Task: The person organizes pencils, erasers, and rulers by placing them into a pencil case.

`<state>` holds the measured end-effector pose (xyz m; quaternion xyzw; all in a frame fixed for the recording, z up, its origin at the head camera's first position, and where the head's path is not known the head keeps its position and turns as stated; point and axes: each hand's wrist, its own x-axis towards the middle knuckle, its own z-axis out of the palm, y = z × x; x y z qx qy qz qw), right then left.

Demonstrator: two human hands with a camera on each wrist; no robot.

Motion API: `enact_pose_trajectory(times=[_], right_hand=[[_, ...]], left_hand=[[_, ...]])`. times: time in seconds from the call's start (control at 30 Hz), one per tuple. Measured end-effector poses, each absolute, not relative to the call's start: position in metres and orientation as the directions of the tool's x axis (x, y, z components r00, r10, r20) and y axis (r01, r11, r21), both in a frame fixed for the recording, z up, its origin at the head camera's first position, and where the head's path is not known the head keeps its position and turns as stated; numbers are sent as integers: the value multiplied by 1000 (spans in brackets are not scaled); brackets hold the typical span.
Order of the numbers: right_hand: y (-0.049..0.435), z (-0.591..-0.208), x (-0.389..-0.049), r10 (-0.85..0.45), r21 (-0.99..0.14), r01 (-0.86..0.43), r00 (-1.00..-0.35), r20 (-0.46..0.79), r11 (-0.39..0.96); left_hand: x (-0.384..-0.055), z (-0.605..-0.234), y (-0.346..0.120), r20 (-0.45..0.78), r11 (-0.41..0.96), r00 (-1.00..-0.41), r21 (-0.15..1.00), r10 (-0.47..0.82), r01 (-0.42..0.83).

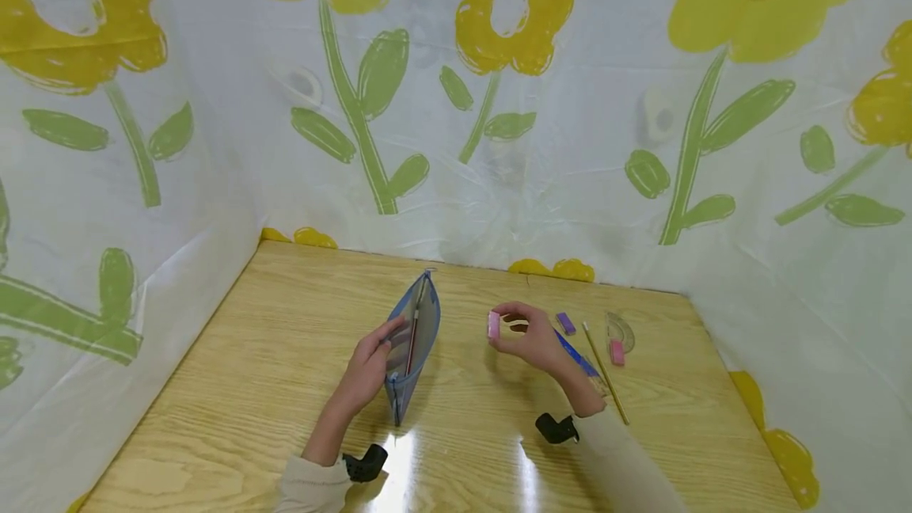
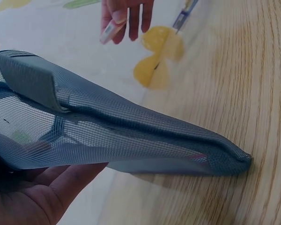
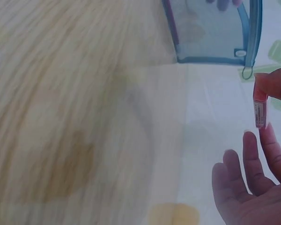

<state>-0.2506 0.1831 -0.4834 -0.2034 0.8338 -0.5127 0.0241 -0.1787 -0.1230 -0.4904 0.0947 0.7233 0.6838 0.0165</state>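
Observation:
My left hand point(image 1: 366, 370) grips the side of a blue mesh zip pouch point(image 1: 427, 331), which stands on edge with its mouth open upward. Inside the pouch lies a slim dark red pencil point(image 1: 412, 343). To the right, my right hand point(image 1: 530, 335) pinches a pink eraser point(image 1: 493, 325) between thumb and index finger, above the table and apart from the pouch. In the right wrist view the eraser point(image 3: 260, 105) shows a printed label, and the other fingers are spread below it. The left wrist view shows the mesh side of the pouch point(image 2: 107, 131) up close.
Right of my right hand lie a purple eraser point(image 1: 566, 323), a blue ruler point(image 1: 577, 353), a yellowish pencil point(image 1: 606, 374), a clear protractor point(image 1: 621, 329) and another pink eraser point(image 1: 617, 352). A flower-print sheet point(image 1: 570, 157) walls the wooden table point(image 1: 285, 323) at the back and sides.

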Motion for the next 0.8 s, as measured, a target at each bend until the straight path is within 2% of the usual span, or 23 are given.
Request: enact_pose_trajectory(times=[0.5, 0.8], right_hand=[[152, -467, -269, -374, -855, -315, -914, 157, 412], [131, -460, -281, -421, -838, -382, -883, 208, 390]], left_hand=[[-181, -488, -122, 115, 10, -974, 993, 194, 119], [-183, -489, -122, 113, 0, -975, 993, 191, 115]])
